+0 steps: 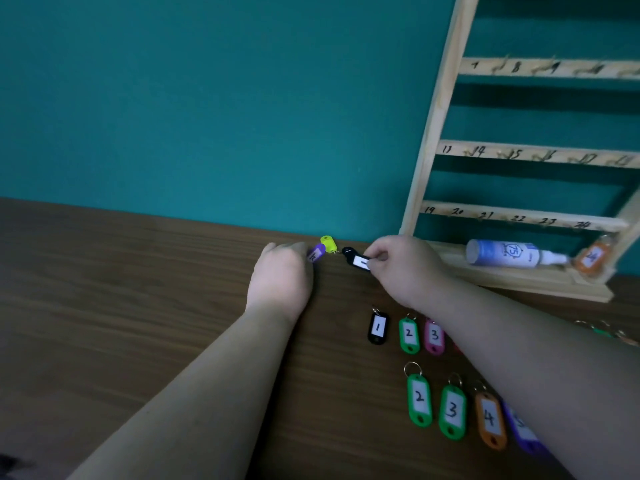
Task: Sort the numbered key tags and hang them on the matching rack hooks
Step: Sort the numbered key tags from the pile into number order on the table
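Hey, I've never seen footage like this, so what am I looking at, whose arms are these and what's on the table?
There is no machine here: these are a person's bare arms, filmed by one head-worn camera looking down. The right hand pinches a black tag by its white label. The left hand touches a purple tag; whether it grips it is hidden. A yellow-green tag lies between the hands, nearer the wall. Nearer the camera, numbered tags lie in two rows on the brown table. The wooden rack with numbered hooks stands at the right; a spray bottle lies on its base.
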